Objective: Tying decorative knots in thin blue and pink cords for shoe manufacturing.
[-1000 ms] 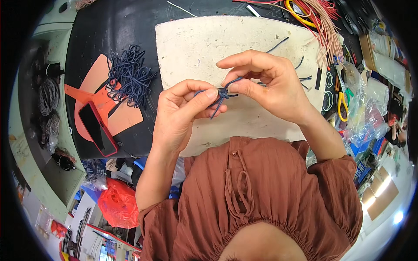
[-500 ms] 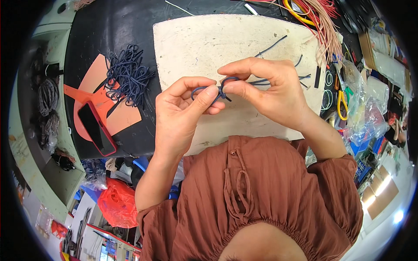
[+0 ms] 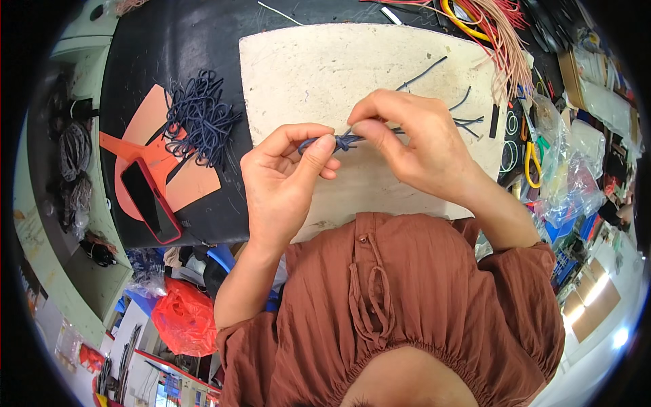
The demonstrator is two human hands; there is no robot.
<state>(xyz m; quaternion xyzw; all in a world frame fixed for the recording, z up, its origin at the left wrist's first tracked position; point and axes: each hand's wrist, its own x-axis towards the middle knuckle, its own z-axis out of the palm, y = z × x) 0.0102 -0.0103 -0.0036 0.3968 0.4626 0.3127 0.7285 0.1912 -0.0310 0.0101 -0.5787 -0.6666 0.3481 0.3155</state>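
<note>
A dark blue cord (image 3: 344,142) is knotted between my hands, above a cream board (image 3: 298,74). Thumb and fingertips of my left hand (image 3: 278,180) pinch its looped end, just left of the knot. On the knot's other side, my right hand (image 3: 427,139) holds the cord between thumb and forefinger, the fingertips partly covering it. Several blue cord ends (image 3: 468,121) reach out past the right hand over the board. Further left lies a tangled heap of the same blue cord (image 3: 200,122).
Left of the board, a phone in a red case (image 3: 150,200) leans on an orange stand (image 3: 163,152). Yellow-handled scissors (image 3: 533,166) and clear plastic bags (image 3: 569,159) lie on the right. Pink and red strands (image 3: 505,51) hang at the far right corner.
The open loop by my right fingertips has drawn down into a small tight knot. My right hand has shifted slightly right, away from the left, which keeps its pinch.
</note>
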